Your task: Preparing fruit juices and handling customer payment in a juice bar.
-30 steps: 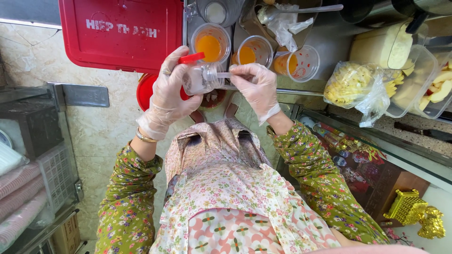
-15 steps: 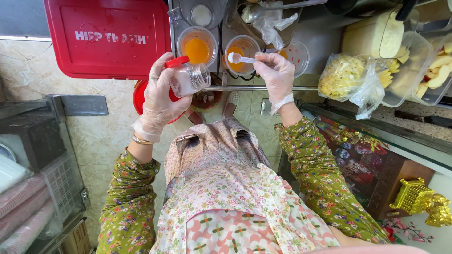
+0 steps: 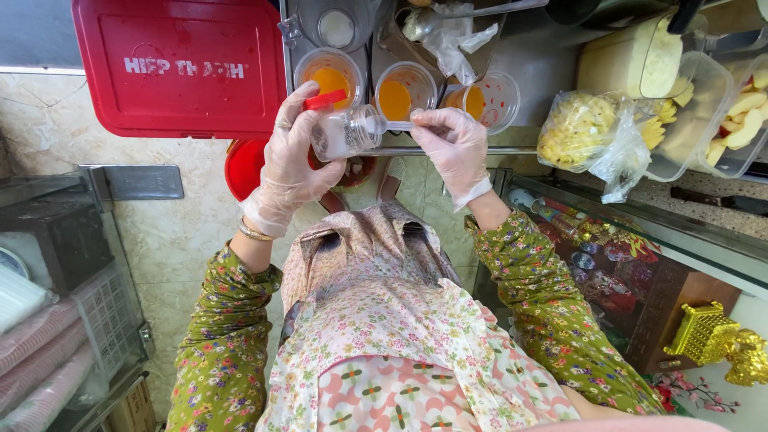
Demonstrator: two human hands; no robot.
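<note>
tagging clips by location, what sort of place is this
Most likely a small food or drink stall counter. Plastic cups of orange sauce stand in a row, a bag of cut yellow fruit lies beside tubs of fruit pieces, and the gloved left hand holds a small clear jar.

Clear jar (image 3: 346, 133) with white contents, tipped sideways, red flip lid (image 3: 326, 100) open; white spoon (image 3: 398, 126) at mouth.

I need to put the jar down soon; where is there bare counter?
Bare steel lies between the orange sauce cups and the bagged fruit. Left is taken by the red lid; right is packed with clear tubs.
</note>
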